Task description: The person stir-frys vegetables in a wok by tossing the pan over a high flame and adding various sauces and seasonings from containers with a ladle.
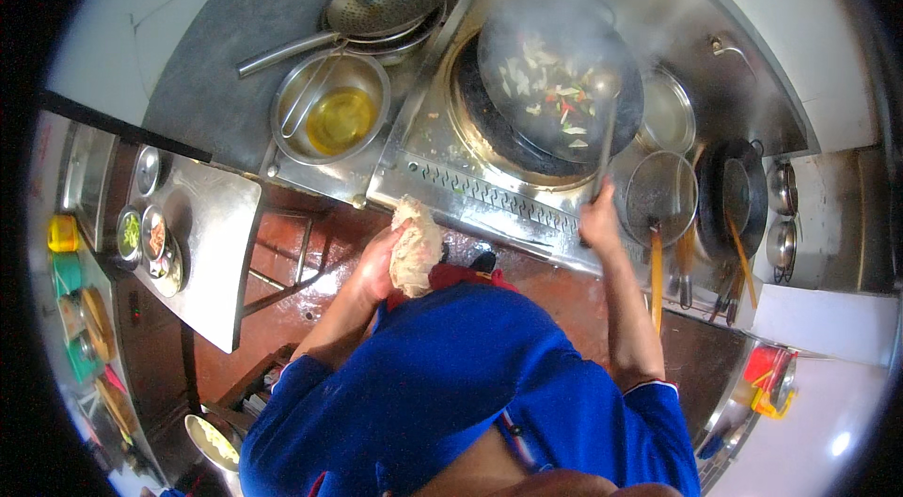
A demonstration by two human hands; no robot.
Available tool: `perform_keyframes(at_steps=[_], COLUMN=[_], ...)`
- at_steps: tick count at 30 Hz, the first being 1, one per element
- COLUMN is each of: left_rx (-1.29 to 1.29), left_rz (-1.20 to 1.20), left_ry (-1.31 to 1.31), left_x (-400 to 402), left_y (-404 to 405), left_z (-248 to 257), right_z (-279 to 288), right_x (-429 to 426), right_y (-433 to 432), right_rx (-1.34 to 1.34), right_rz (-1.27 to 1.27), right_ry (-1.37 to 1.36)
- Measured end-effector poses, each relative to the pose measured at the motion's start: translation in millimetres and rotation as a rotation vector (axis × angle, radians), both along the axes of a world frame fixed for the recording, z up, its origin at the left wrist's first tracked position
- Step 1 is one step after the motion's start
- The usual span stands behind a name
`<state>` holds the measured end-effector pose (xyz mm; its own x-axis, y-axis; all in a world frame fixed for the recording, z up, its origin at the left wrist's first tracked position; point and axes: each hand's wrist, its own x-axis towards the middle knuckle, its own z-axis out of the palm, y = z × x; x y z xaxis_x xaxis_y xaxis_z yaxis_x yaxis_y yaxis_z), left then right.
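Observation:
A dark steel wok [508, 123] sits tilted on the stove ring, with steam rising over sliced white, green and red vegetables [557, 84]. My right hand [601, 218] grips the long handle of a metal ladle [607, 137], whose bowl rests among the food at the wok's right side. In my left hand [381, 261] is a bunched beige cloth [416, 246], held in front of my body and apart from the wok. The palm side of the left hand is hidden by the cloth.
Left of the stove stand a steel bowl of yellow oil [342, 122] and a perforated strainer [388, 0]. Mesh skimmers [662, 197] and a second dark wok [755, 215] lie to the right. A steel table [219, 215] at far left carries small dishes of ingredients [154, 236].

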<state>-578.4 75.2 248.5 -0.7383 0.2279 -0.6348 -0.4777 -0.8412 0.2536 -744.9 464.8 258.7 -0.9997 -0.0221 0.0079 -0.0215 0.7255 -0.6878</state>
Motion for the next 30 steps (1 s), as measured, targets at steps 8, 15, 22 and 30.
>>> perform_keyframes(at_steps=[8,15,22,30], left_rx=[-0.05,0.06,0.02,-0.017], left_rz=[0.008,-0.044,0.015,-0.01], left_ry=[-0.023,0.077,0.071,0.089], left_x=[9,2,7,-10], left_y=[-6,-7,-12,1], left_z=[5,-12,-4,7], right_z=[93,54,226,167], right_x=[-29,-20,16,-26], right_y=[-19,-51,54,51], right_rx=[-0.519,-0.145,0.3,0.562], right_rz=[-0.126,0.08,0.332,0.311], right_ry=[-0.448,-0.426,-0.3,-0.092])
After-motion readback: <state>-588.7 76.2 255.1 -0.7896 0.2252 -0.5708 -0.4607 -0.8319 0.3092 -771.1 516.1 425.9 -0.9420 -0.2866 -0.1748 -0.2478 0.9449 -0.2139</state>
